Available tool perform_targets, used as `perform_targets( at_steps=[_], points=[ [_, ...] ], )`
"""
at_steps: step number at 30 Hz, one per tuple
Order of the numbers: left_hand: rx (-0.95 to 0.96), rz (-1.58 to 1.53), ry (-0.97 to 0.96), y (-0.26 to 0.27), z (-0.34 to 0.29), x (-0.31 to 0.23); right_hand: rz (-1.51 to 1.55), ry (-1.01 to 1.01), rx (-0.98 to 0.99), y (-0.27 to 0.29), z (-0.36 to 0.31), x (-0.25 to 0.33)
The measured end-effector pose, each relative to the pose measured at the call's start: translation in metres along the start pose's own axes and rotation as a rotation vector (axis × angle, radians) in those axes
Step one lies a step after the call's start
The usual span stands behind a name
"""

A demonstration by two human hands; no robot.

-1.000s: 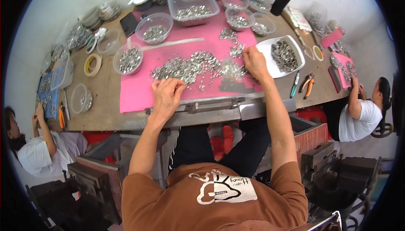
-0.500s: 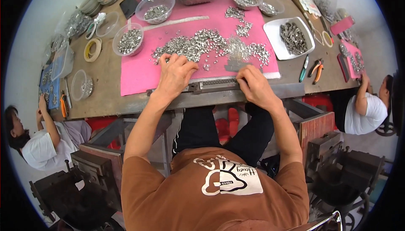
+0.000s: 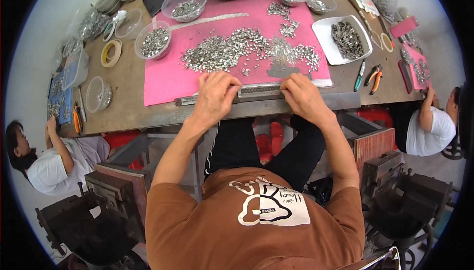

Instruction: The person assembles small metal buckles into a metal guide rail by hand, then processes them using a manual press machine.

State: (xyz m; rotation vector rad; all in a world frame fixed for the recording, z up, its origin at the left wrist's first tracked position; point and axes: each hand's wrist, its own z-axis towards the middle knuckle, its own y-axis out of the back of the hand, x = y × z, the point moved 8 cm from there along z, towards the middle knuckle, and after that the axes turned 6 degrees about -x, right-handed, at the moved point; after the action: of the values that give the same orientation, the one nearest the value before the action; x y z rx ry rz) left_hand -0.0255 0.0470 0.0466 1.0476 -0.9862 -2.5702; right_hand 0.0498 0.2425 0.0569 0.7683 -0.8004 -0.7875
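A long, narrow metal jig (image 3: 259, 91) with a row of small cells lies along the table's front edge. My left hand (image 3: 216, 96) is over its left part, thumb and fingers pinched together; anything between the tips is too small to make out. At the jig's right end, the curled fingers of my right hand (image 3: 303, 97) are pressed together against it, and their tips are hidden. Just beyond my hands, a heap of small shiny metal pieces (image 3: 222, 50) spreads over a pink mat (image 3: 165, 85). Thin silvery pins (image 3: 281, 52) lie beside the heap, near a flat grey plate (image 3: 283, 71).
Clear bowls of metal parts, such as one bowl (image 3: 153, 42) at left, ring the mat. A white tray (image 3: 321, 30) holds darker pieces. Orange-handled pliers (image 3: 376, 80) and green-handled pliers (image 3: 360, 76) lie right; a tape roll (image 3: 111, 54) lies left. Two people work at either side.
My left hand has moved from the near edge of the heap down toward the jig, fingers drawing closer together. My right hand stays at the jig's right end. The view has shifted slightly.
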Motion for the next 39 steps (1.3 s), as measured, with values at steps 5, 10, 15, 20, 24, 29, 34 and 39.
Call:
perform_targets(
  at_steps=[5, 10, 15, 20, 24, 29, 34, 39],
  points=[
    [-0.019, -0.105, -0.003, -0.012, -0.008, -0.005, 0.333, -0.309, -0.181, -0.002, -0.014, -0.032],
    [-0.029, -0.048, -0.035, -0.013, -0.008, -0.006, 0.376, -0.387, -0.302, -0.005, -0.023, -0.036],
    [-0.023, 0.047, 0.045, -0.014, -0.01, -0.008, 0.353, -0.428, -0.288, -0.008, -0.019, -0.035],
    [-0.182, 0.04, 0.039, 0.008, -0.012, -0.004, 0.225, -0.138, -0.298, -0.009, 0.029, -0.006],
    [-0.196, 0.193, 0.247, 0.035, -0.016, 0.029, 0.16, -0.033, -0.103, -0.042, 0.065, 0.012],
    [-0.099, -0.032, 0.281, 0.01, -0.002, 0.054, 0.051, 0.028, -0.057, -0.074, 0.077, 0.009],
    [-0.11, -0.043, 0.084, -0.009, 0.02, 0.037, -0.018, -0.003, -0.091, -0.056, 0.068, 0.0],
    [-0.134, -0.148, 0.131, 0.017, 0.015, 0.034, 0.005, -0.013, -0.145, -0.043, 0.063, -0.001]
  ],
)
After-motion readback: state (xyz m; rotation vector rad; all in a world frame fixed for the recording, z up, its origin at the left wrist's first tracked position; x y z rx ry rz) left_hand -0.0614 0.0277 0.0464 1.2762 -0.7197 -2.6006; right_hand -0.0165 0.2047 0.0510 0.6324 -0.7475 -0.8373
